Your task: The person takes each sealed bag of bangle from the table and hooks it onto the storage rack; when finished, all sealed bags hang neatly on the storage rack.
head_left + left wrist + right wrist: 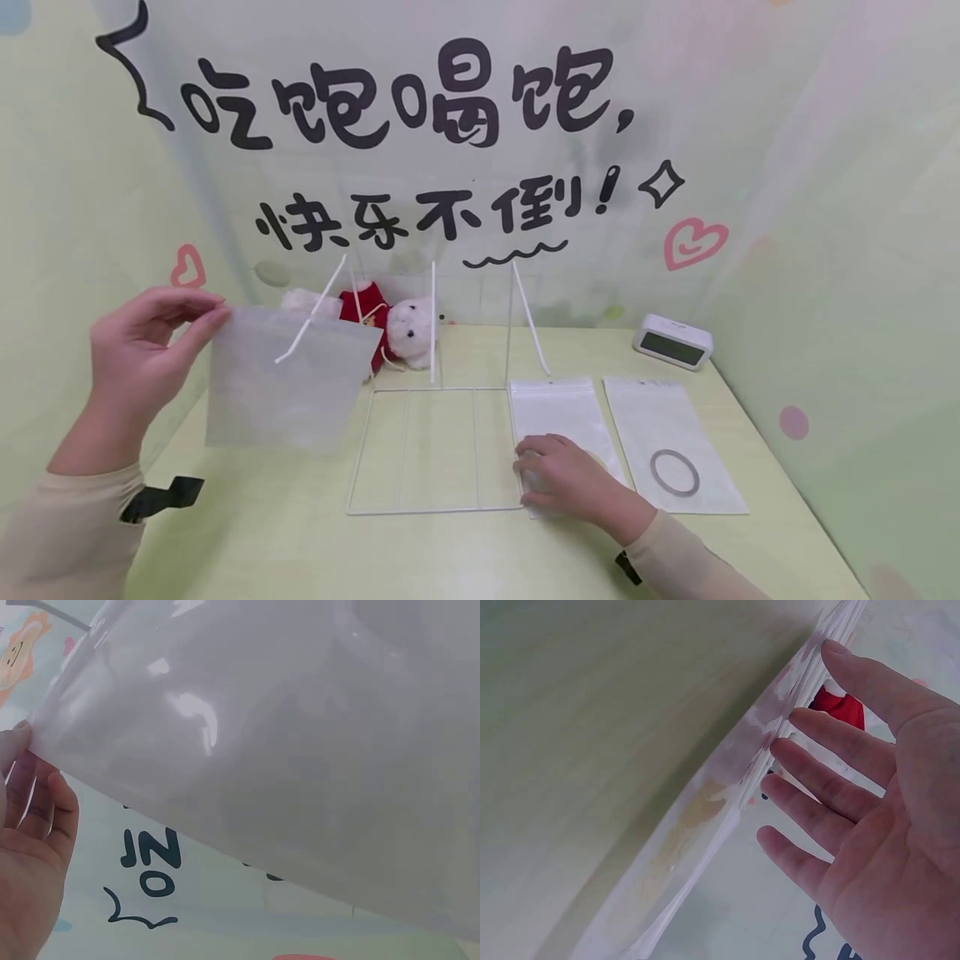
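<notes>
My left hand (142, 354) pinches the corner of a whitish translucent plastic bag (285, 408), raised above the table's left side. In the left wrist view the bag (262, 735) fills most of the picture. The left prong (311, 321) of a white wire rack (435, 510) overlaps the bag; I cannot tell whether it passes through. On the table, my right hand (562, 477) touches a second white bag (555, 408) beside the rack's base. The right wrist view shows that hand's fingers (832, 776) extended along the bag edge, with something yellowish (694, 814) in the bag.
A third white bag (645, 417) with a grey ring (654, 475) lies at the right. Behind it stands a white digital clock (673, 342). A white plush toy (411, 333) in red lies behind the rack. Printed curtains surround the table (315, 554).
</notes>
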A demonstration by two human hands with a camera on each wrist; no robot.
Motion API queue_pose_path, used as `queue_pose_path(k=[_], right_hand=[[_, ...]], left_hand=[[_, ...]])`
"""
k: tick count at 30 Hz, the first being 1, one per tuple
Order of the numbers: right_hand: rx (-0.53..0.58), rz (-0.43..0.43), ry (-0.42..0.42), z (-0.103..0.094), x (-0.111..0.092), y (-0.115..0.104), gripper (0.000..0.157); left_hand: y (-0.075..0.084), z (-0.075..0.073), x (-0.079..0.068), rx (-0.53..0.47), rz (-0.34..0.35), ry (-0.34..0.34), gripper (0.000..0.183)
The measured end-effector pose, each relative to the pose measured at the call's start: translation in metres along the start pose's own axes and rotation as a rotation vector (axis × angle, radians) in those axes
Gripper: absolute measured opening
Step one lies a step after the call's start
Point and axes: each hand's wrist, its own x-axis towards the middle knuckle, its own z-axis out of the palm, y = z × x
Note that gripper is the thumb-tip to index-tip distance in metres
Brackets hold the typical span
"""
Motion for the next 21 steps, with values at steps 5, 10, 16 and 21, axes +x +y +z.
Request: queue_pose_path(k=[5,10,16,21], right_hand=[[0.006,0.007,-0.003,0.001,-0.001,-0.001,0.037],[0.006,0.007,0.001,0.002,0.000,-0.002,0.037],[0.010,0.005,0.007,0.002,0.002,-0.002,0.036],[0.008,0.018,0.001,0.002,0.002,-0.002,0.036]], left_hand=[[-0.013,0.005,0.002,0.040,-0.014,0.028,0.021],[-0.021,0.006,0.002,0.103,-0.030,0.045,0.020],[-0.029,0.002,0.001,0.217,-0.065,0.047,0.020],[-0.036,0.003,-0.001,0.376,-0.095,0.049,0.019]])
